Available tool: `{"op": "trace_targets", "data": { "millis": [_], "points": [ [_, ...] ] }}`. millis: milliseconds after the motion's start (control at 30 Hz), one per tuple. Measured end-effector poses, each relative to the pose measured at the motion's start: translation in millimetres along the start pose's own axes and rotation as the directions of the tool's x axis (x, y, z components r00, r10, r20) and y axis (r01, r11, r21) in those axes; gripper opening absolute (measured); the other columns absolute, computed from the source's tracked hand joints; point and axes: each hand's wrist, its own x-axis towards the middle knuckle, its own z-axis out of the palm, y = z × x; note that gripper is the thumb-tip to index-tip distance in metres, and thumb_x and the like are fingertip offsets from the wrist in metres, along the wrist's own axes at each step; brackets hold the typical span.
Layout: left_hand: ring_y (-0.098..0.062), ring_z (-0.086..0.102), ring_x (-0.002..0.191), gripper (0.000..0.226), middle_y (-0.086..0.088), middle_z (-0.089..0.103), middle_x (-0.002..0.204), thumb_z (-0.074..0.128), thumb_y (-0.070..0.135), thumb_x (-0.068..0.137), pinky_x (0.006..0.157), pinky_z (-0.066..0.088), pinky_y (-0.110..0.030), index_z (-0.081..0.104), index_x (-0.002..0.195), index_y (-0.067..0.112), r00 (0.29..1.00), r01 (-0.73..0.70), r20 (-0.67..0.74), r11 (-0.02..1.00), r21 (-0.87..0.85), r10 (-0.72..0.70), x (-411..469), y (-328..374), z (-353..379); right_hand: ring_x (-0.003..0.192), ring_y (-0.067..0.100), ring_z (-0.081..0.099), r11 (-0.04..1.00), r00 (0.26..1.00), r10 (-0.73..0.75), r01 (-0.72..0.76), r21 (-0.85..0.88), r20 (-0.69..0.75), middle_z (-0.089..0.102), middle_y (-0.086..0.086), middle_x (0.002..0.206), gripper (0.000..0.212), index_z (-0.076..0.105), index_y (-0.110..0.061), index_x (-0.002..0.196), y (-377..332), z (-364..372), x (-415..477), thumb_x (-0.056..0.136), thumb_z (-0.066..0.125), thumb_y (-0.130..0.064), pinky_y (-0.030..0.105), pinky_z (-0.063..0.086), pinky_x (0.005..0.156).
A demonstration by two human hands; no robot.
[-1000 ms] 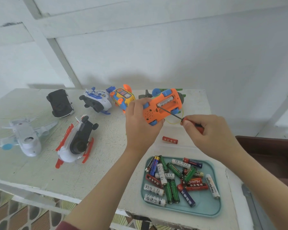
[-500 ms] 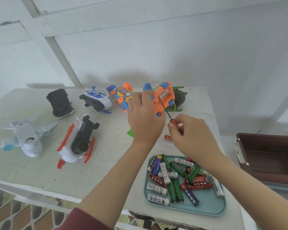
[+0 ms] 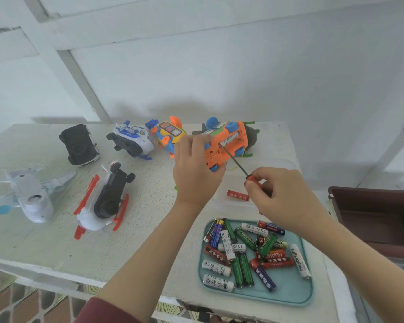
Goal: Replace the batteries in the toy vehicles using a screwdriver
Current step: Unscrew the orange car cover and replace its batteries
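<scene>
Gripping the orange toy vehicle [image 3: 224, 148] underside-up above the far side of the table [image 3: 56, 241], the left hand [image 3: 196, 173] holds it tilted. The right hand [image 3: 282, 197] pinches the screwdriver [image 3: 236, 163] handle; its tip meets the battery compartment [image 3: 230, 137]. The battery tray [image 3: 289, 290] lies at the near right.

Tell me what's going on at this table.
A person is partway through a battery swap. The left hand holds an orange toy car, underside up, a cell showing in its open bay. The right hand pinches a red-handled screwdriver, tip at that cell's end. A teal tray of loose batteries sits at the front edge of the table; one red battery lies just behind it.
</scene>
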Motion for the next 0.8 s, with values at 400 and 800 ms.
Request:
{"op": "trace_targets", "data": {
  "millis": [400, 800],
  "points": [
    [-0.015, 0.047, 0.096, 0.056, -0.005, 0.057, 0.099, 0.081, 0.02, 0.061, 0.064, 0.03, -0.005, 0.048, 0.107, 0.021, 0.996, -0.038, 0.077, 0.998, -0.05, 0.042, -4.1, -3.3, -8.5, 0.049, 0.003, 0.046, 0.994, 0.994, -0.096, 0.094, -0.062, -0.041, 0.043, -0.008, 0.045, 0.025, 0.063, -0.009, 0.067, 2.5, 1.6, -0.4, 0.09, 0.058, -0.018, 0.013, 0.034, 0.05],
    [-0.017, 0.047, 0.096, 0.06, -0.006, 0.057, 0.102, 0.08, 0.013, 0.059, 0.061, 0.034, -0.019, 0.046, 0.107, 0.023, 0.996, -0.05, 0.069, 0.999, 0.003, 0.05, -2.0, -14.2, -14.4, 0.04, 0.012, 0.047, 0.995, 0.996, 0.091, -0.091, -0.028, -0.018, 0.051, -0.003, 0.044, 0.029, 0.062, -0.009, 0.068, 4.9, 1.8, -26.3, 0.091, 0.054, -0.023, 0.018, 0.037, 0.043]
  ]
}}
